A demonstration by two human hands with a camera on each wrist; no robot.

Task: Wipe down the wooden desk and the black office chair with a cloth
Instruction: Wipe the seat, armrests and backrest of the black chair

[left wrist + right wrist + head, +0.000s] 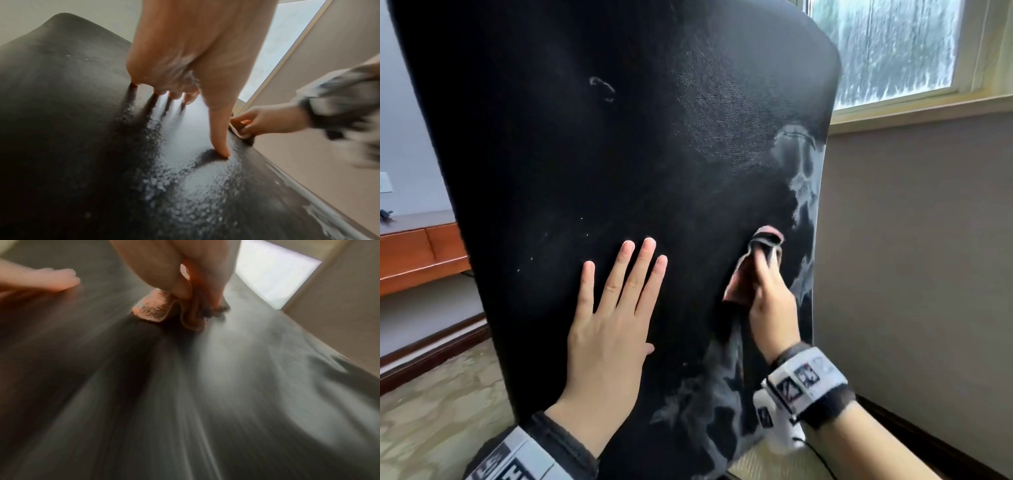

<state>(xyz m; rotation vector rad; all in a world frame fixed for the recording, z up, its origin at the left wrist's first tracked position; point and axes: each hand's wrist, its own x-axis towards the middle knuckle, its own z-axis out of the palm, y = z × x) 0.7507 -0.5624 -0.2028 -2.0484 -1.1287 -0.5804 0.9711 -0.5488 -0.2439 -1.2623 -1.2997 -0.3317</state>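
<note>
The tall black leather-look back of the office chair [619,154] fills the head view, with pale grey worn or dusty patches along its right edge and lower right corner. The left hand [609,329] lies flat on it, fingers straight and spread, holding nothing, seemingly bracing the chair. The right hand [774,301] has its fingers curled round a bunched pink and dark cloth [748,270], pressing it against the back near the right edge, just beside the pale streaks. To wipe well, I would keep the left palm firm so the chair cannot swivel, and run the cloth in overlapping strokes along that edge. The right wrist view is blurred. Behind, at left, stands the reddish-brown wooden desk with drawers [417,253]; a frosted window [887,44] sits upper right above a beige wall, and patterned pale flooring [438,404] lies below.
</note>
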